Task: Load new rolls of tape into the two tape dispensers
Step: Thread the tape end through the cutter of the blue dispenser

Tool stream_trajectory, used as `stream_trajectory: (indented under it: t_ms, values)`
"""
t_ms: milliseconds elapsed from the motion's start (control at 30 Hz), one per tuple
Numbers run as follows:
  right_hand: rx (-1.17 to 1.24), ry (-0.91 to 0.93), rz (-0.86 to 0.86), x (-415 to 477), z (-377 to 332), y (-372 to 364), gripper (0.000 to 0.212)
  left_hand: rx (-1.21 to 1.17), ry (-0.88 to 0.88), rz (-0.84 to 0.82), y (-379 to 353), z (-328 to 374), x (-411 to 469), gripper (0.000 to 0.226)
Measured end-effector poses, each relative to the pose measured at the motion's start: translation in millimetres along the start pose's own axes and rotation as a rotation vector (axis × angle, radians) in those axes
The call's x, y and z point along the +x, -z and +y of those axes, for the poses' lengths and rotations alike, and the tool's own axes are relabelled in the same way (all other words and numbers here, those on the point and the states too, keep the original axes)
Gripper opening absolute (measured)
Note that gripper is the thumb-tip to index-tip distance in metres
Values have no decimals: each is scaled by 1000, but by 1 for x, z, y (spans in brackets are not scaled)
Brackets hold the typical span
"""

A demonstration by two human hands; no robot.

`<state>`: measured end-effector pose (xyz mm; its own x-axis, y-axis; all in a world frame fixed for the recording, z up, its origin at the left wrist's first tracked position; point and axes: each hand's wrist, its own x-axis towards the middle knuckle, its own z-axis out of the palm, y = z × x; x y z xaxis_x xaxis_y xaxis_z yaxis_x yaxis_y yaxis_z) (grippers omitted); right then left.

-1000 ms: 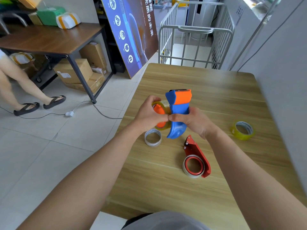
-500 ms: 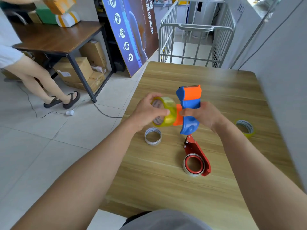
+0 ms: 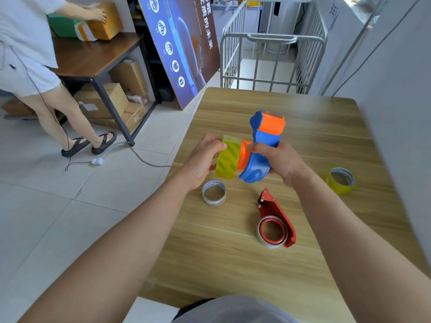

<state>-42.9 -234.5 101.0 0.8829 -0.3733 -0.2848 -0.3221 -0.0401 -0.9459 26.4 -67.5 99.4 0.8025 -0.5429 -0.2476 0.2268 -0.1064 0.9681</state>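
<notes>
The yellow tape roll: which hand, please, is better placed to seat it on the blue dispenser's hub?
Left, probably: the left hand grips the yellow tape roll at the orange hub, while the right hand steadies the blue dispenser.

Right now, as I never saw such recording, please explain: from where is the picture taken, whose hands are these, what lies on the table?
There is no machine: a person wears a camera on the head, looking down at their own hands. The left hand holds a yellow tape roll against the orange hub of a blue dispenser, gripped by the right hand. On the wooden table lie a grey ring, a red dispenser and another yellow roll.
</notes>
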Motion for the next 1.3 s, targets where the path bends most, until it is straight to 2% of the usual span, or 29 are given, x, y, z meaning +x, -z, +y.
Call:
stream_trajectory:
  t_ms: [167,367,467,567,767,867,1067,1300]
  values:
    - [1,18,11,-4,-1,-6,12,338,-52,-41,-6,-3,-3,62]
    - [-62,41,56,-5,1,-1,11,407,-74,8,0,11,-6,34]
    - [-96,57,76,-2,2,3,16,519,-76,-25,3,12,-6,50]
    - [-118,81,-2,-1,6,5,19,568,-63,-51,8,12,-5,62]
    - [-85,143,-149,-4,13,8,46,525,-10,-178,14,15,-5,45]
    - [-135,97,-225,-7,13,12,56,361,-25,-166,23,13,-4,38]
    - [-129,49,-241,-8,14,6,57,178,-3,-287,35,8,-2,44]
    - [-45,71,-252,-9,7,-3,45,49,36,-217,33,-2,-1,39]
